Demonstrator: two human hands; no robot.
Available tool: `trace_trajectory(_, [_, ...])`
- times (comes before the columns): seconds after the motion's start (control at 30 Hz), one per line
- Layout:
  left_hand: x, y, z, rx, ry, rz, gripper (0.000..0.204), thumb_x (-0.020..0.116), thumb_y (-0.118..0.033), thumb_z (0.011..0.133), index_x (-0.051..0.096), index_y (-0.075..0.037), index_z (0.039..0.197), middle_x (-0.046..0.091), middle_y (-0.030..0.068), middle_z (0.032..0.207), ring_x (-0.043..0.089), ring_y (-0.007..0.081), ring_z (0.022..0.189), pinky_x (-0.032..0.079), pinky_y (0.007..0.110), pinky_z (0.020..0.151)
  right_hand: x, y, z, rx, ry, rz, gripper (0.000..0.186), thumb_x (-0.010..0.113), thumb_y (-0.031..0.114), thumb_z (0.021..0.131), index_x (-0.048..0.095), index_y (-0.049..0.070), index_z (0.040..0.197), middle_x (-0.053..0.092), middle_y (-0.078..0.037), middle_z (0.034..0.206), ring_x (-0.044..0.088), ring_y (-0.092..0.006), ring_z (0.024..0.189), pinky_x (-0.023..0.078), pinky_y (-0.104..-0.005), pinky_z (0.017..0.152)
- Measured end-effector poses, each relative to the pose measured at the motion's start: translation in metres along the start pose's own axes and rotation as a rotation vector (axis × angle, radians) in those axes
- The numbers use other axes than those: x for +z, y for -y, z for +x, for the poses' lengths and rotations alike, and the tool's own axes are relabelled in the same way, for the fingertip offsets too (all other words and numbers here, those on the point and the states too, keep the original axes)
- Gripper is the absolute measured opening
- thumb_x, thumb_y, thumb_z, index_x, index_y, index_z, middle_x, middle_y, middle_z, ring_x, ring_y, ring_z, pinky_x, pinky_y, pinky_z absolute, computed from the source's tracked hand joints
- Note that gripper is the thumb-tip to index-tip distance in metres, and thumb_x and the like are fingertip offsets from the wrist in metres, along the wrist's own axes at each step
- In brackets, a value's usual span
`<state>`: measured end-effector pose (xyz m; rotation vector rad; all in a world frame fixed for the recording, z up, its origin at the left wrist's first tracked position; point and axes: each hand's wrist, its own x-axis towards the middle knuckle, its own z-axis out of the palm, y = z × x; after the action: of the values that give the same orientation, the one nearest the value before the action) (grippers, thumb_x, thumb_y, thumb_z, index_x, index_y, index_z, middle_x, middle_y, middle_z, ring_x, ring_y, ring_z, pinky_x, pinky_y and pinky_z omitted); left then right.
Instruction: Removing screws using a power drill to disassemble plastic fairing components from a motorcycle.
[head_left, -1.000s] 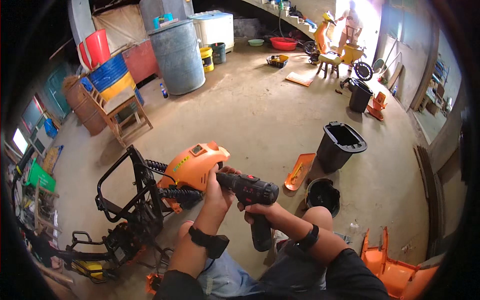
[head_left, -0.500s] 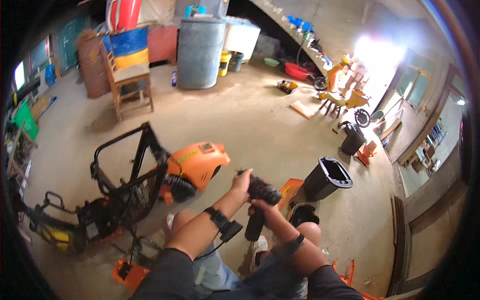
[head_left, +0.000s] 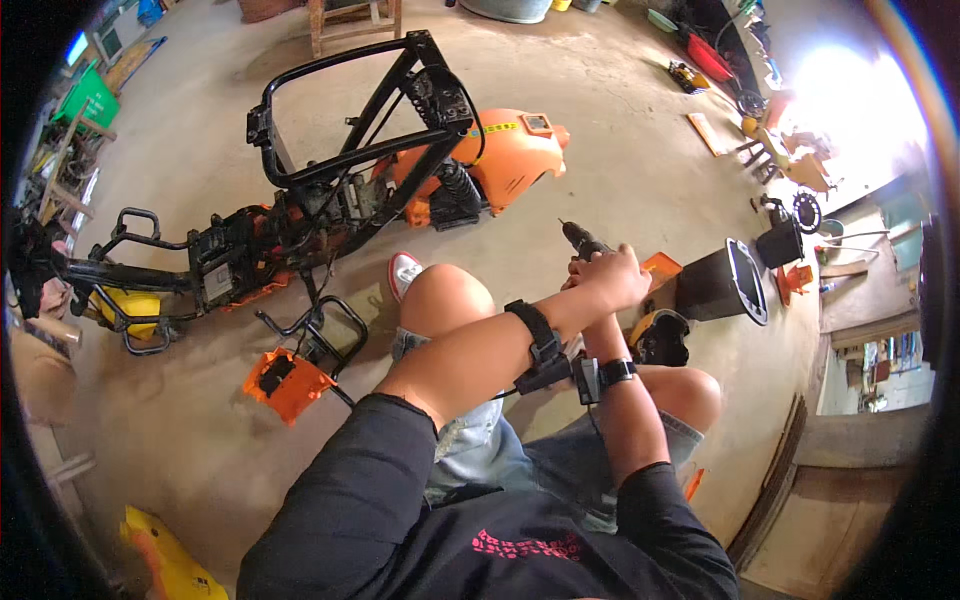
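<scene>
In front of my raised knees I hold a black cordless drill (head_left: 582,240), its thin bit pointing up and to the left, away from me. My left hand (head_left: 618,278) crosses over and is closed on the rear of the drill body. My right hand (head_left: 580,270) is closed round it just below, largely hidden behind the left hand and wrist, which also cover the drill's handle. Beyond my left knee stands a bare black scooter frame (head_left: 350,180) with an orange body panel (head_left: 510,150) at its far end. The bit touches nothing.
A black plastic bin (head_left: 705,290) and a yellow-and-black part (head_left: 660,335) stand right of the drill. An orange cover (head_left: 290,382) lies near my left leg. A wooden chair (head_left: 355,25) stands at the back; a yellow panel (head_left: 170,560) lies at lower left.
My view has tipped down and shifted. The drill has swung from pointing down and right to pointing up and left. My left hand has moved from its front to its rear.
</scene>
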<state>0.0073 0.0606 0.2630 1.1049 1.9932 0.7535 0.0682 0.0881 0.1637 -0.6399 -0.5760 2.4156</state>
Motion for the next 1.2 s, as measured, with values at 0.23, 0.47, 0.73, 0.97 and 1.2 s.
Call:
trace_trajectory(0.23, [-0.006, 0.014, 0.001, 0.298, -0.059, 0.568, 0.021, 0.063, -0.025, 0.079, 0.070, -0.012, 0.094, 0.071, 0.0065, 0.091, 0.067, 0.0228, 0.093, 0.041, 0.041, 0.084, -0.019, -0.050, 0.040, 0.147, 0.001, 0.263, 0.027, 0.051, 0.013, 0.090, 0.045, -0.001, 0.112, 0.057, -0.007, 0.086, 0.052, -0.0157, 0.062, 0.049, -0.0334, 0.068])
trace_trajectory(0.47, [-0.013, 0.018, 0.028, 0.248, -0.021, 0.736, 0.018, 0.056, -0.016, 0.078, 0.072, -0.007, 0.078, 0.069, 0.0158, 0.074, 0.069, 0.0299, 0.072, 0.050, 0.039, 0.067, -0.042, -0.086, 0.082, 0.108, -0.088, 0.258, 0.026, 0.055, 0.010, 0.082, 0.048, 0.001, 0.106, 0.059, -0.006, 0.080, 0.050, -0.0150, 0.054, 0.048, -0.0293, 0.060])
trace_trajectory(0.73, [0.013, 0.013, 0.019, 0.229, 0.177, 0.757, 0.018, 0.058, -0.018, 0.081, 0.071, -0.007, 0.086, 0.071, 0.0132, 0.084, 0.070, 0.0287, 0.082, 0.050, 0.043, 0.076, -0.022, -0.074, 0.073, 0.023, -0.094, 0.219, 0.022, 0.056, 0.010, 0.082, 0.051, 0.002, 0.101, 0.059, -0.006, 0.078, 0.050, -0.0148, 0.054, 0.048, -0.0294, 0.059])
trace_trajectory(0.97, [0.028, 0.012, 0.019, 0.340, 0.185, 0.799, 0.031, 0.055, -0.034, 0.088, 0.066, -0.005, 0.086, 0.068, 0.0165, 0.075, 0.068, 0.0312, 0.072, 0.052, 0.043, 0.069, -0.026, -0.076, 0.064, 0.004, -0.119, 0.178, 0.019, 0.056, 0.010, 0.082, 0.053, 0.002, 0.099, 0.060, -0.006, 0.076, 0.051, -0.0153, 0.054, 0.047, -0.0295, 0.058])
trace_trajectory(1.2, [0.029, 0.011, 0.021, 0.345, 0.186, 0.811, 0.033, 0.053, -0.034, 0.089, 0.064, -0.003, 0.088, 0.067, 0.0167, 0.074, 0.068, 0.0316, 0.073, 0.052, 0.045, 0.070, -0.026, -0.075, 0.059, 0.030, -0.166, 0.206, 0.019, 0.057, 0.010, 0.084, 0.054, -0.001, 0.099, 0.059, -0.008, 0.075, 0.052, -0.0177, 0.057, 0.046, -0.0295, 0.057])
